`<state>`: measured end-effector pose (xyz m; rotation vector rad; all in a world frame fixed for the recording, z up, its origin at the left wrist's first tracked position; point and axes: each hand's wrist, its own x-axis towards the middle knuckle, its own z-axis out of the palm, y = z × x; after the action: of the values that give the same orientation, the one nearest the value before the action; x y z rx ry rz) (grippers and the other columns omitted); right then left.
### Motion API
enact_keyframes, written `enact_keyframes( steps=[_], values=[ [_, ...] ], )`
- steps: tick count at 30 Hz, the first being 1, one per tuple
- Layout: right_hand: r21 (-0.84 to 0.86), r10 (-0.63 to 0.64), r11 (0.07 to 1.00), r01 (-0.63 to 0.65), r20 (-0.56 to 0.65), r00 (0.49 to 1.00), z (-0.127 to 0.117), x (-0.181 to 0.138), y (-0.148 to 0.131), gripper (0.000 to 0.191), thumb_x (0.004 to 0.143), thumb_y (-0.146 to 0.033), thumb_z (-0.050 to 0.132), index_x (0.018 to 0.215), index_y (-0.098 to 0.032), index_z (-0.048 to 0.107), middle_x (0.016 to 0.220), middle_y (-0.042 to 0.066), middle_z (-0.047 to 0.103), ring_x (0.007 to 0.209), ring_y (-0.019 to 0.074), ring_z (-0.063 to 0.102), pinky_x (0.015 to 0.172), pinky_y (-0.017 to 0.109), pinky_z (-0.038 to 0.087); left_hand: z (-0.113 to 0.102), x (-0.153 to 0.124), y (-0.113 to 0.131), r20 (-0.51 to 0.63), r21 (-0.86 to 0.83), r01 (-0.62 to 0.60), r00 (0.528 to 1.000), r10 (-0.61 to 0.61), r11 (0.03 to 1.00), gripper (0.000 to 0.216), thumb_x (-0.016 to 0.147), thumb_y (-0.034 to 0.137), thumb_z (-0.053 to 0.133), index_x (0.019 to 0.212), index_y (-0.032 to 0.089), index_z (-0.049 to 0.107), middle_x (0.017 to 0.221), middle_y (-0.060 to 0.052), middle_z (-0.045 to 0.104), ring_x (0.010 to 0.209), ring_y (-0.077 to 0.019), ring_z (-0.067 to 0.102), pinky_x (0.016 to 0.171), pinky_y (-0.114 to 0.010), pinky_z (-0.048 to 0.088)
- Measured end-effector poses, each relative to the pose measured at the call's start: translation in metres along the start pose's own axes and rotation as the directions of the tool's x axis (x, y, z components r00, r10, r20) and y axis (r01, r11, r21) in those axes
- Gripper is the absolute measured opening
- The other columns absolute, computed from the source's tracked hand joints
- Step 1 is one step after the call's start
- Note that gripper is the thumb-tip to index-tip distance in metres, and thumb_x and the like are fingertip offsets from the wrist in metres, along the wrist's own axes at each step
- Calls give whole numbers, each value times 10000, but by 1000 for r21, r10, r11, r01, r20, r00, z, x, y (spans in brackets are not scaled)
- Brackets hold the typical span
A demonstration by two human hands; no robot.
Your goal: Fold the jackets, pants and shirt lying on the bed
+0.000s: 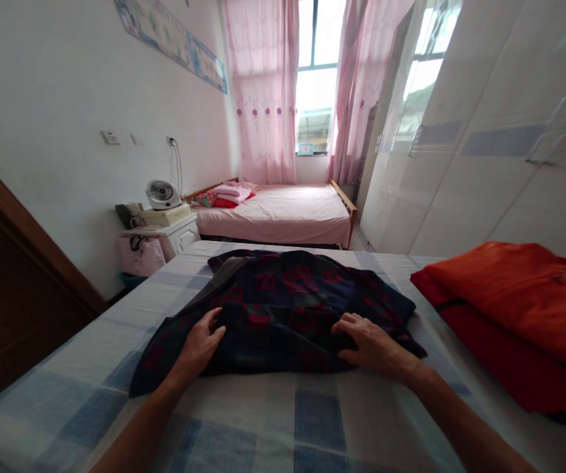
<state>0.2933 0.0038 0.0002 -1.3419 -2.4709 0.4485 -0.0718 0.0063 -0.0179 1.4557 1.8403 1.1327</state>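
A dark navy garment with red square patterns (293, 302) lies partly folded on a bed with a blue and white checked sheet (273, 420). My left hand (199, 345) rests on its near left edge, fingers curled onto the cloth. My right hand (369, 345) presses on the near right edge, fingers bent over a fold. Both hands touch the garment's front hem.
Folded orange and red clothes (514, 315) lie at the right of the bed. A second bed with a pink sheet (283, 213) stands by the window. A white nightstand with a small fan (162, 195) is at left. White wardrobe doors (484, 144) line the right wall.
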Motion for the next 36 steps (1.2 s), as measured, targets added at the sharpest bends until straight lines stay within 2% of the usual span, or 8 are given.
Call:
enact_keyframes(
  steps=[9,17,20,23,27,30,33,36],
  values=[
    [61,22,998,-20,-41,999,3,-9,-9,307,773,-394,631,1042,-248,600,1046,40,591,972,198,545,849,327,411,6,5,31,61,-370,103,994,-87,923,567,684,285,622,1221,135,522,1069,-108,649,946,-213,634,816,-334,500],
    [13,-66,998,66,-20,998,7,-13,-16,372,689,-315,719,1032,-267,583,1060,14,580,952,195,535,874,374,359,20,13,56,118,-578,171,985,-126,798,467,635,125,668,1093,143,575,857,-39,655,617,-103,602,554,-202,474],
    [3,-73,997,73,-46,996,10,-10,-16,211,719,-231,669,914,-248,589,1005,-3,584,913,172,539,841,344,359,30,28,78,119,-585,134,990,-79,799,480,635,129,668,1107,141,578,800,-23,642,577,-90,579,515,-185,453],
    [-81,-4,997,-15,-227,974,10,-3,-10,89,777,-126,545,788,-214,550,868,-5,580,801,153,531,780,315,361,35,41,107,122,-607,90,992,-20,789,502,624,137,670,1119,144,586,769,-9,627,565,-87,567,493,-175,440],
    [-214,16,960,-180,-601,799,4,2,6,97,853,-153,457,863,-203,539,876,36,577,774,181,493,763,321,361,19,38,128,106,-678,-71,976,192,732,568,676,220,662,1229,252,538,829,18,628,635,-89,586,560,-178,469],
    [-238,-33,962,-136,-594,804,4,-2,15,101,853,-141,451,877,-197,532,898,45,577,800,184,495,786,320,360,5,20,100,94,-584,-142,966,240,799,597,709,283,643,1285,292,485,939,5,643,748,-134,626,624,-218,497],
    [-210,-17,974,-84,-438,899,12,-7,16,109,814,-119,486,874,-198,532,884,33,576,827,183,514,779,323,354,1,1,44,111,-268,16,994,14,963,577,651,294,668,1211,200,563,998,-61,660,997,-244,615,775,-304,510],
    [-159,28,984,-80,-304,952,18,-9,14,147,759,-128,543,881,-208,537,883,15,578,862,187,525,764,321,345,0,-11,2,133,-148,173,979,-153,974,620,635,336,668,1214,143,558,1076,-123,655,1124,-286,562,893,-360,476]
  ],
)
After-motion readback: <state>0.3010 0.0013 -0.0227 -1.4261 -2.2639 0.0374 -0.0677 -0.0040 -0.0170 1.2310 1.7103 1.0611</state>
